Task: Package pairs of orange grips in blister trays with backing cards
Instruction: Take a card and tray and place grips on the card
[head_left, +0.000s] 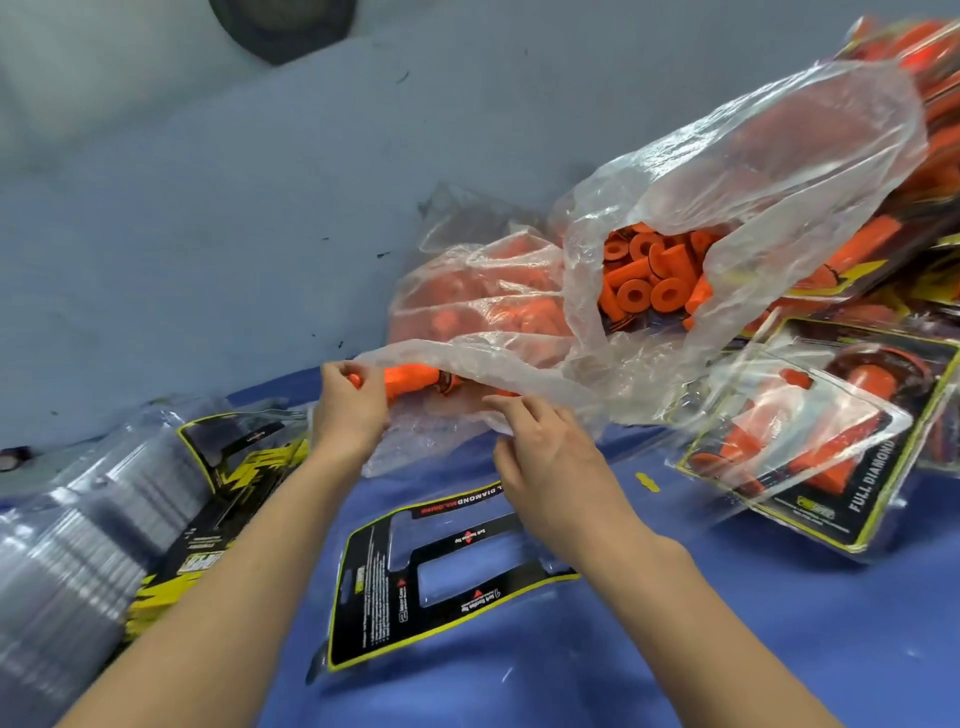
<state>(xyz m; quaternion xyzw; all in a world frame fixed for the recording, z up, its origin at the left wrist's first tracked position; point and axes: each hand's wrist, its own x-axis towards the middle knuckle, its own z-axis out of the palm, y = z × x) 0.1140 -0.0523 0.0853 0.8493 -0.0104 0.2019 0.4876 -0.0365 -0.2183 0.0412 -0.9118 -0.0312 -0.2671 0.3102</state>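
Two hands fetch grips: left hand (350, 402) pinches an orange grip (410, 376), right hand (540, 441) loose, holding nothing (near the bag (727, 208)); next, seat it in the tray (441, 571).

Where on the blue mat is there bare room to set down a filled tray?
Bare blue mat lies at the near right, bordered by the backing card, the right forearm and the finished packs. The left is crowded with stacked blister trays and cards; the far side is filled by the bags of orange grips.
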